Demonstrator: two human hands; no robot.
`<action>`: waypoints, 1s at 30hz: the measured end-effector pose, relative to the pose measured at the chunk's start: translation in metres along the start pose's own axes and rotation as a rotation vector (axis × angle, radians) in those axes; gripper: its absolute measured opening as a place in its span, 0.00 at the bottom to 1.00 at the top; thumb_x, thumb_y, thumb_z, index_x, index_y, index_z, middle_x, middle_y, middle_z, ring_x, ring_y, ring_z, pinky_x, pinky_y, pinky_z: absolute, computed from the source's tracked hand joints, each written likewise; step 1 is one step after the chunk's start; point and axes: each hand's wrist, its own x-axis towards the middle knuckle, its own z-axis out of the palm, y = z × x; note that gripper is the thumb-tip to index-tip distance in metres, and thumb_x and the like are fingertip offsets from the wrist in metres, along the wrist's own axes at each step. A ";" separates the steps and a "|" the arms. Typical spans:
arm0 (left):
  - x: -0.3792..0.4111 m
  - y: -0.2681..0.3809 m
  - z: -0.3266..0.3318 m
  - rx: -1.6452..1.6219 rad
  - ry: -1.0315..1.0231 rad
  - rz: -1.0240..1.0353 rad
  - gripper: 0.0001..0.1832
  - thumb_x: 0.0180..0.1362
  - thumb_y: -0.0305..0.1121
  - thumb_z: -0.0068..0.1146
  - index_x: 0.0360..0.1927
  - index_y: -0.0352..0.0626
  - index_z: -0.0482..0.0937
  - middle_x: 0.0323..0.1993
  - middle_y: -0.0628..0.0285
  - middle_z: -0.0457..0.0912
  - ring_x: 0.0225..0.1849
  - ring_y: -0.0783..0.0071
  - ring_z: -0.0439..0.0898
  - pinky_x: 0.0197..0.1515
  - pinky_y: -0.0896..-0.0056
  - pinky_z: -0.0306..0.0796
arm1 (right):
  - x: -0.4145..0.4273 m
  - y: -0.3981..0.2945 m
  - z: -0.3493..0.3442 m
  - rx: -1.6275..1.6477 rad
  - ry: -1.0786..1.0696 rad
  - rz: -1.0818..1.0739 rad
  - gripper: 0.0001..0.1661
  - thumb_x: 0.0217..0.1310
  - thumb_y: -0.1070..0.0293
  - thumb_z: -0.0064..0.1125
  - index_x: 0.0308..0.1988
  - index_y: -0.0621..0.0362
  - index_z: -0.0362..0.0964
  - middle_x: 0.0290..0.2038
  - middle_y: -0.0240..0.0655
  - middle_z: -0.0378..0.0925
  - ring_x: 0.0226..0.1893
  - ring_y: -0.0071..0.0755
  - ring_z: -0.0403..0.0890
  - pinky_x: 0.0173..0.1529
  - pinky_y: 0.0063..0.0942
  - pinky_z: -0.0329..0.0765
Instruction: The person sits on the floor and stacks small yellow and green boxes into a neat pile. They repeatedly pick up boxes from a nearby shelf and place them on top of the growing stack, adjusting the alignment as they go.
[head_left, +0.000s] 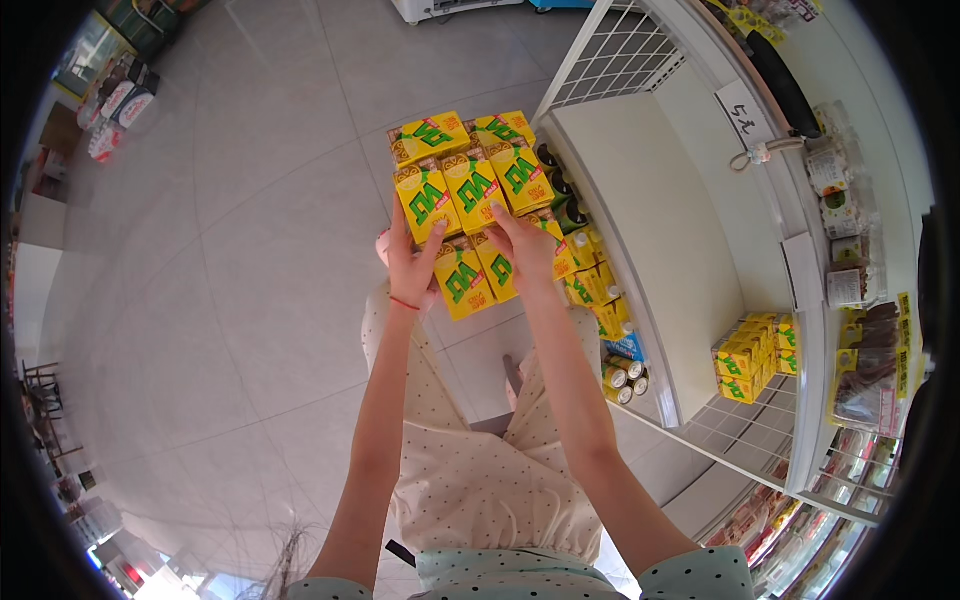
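Note:
Several yellow drink cartons (469, 191) with green lettering and a lemon picture lie before me in uneven rows. My left hand (414, 262) holds the left carton of the middle row, its thumb on the front face and its fingers along the side. My right hand (525, 247) rests its thumb on the lower edge of the middle carton, with the other fingers curled below it over a lower carton. The lower cartons (465, 279) sit just under both hands. What supports the cartons is hidden.
At the right stands a white shelf unit (645, 195) with a wire side panel (619, 56). Stacked yellow cartons (742, 358) stand at its near end. Bottles and cans (626, 379) fill the shelf below. Bagged goods (870, 382) hang at the far right. Packs (124, 105) stand on the floor, upper left.

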 end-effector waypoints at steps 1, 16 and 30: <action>0.000 0.001 0.000 0.012 -0.003 0.011 0.39 0.57 0.22 0.53 0.68 0.39 0.45 0.55 0.58 0.69 0.51 0.74 0.72 0.50 0.75 0.71 | -0.002 0.002 -0.001 0.043 -0.016 0.000 0.18 0.49 0.69 0.68 0.34 0.73 0.72 0.32 0.40 0.77 0.32 0.31 0.81 0.41 0.18 0.80; 0.003 -0.012 -0.006 0.439 0.083 0.129 0.47 0.42 0.27 0.68 0.65 0.35 0.53 0.43 0.56 0.78 0.43 0.71 0.78 0.46 0.72 0.72 | -0.071 -0.025 -0.072 -0.116 -0.052 -0.238 0.12 0.58 0.77 0.52 0.44 0.66 0.67 0.40 0.41 0.76 0.38 0.34 0.80 0.43 0.26 0.80; 0.000 -0.017 0.015 0.735 0.245 0.098 0.57 0.30 0.38 0.77 0.64 0.37 0.53 0.42 0.54 0.79 0.43 0.60 0.77 0.49 0.64 0.68 | -0.123 -0.127 -0.419 -1.838 0.970 -0.605 0.48 0.42 0.73 0.61 0.63 0.59 0.47 0.64 0.49 0.49 0.63 0.55 0.55 0.63 0.44 0.57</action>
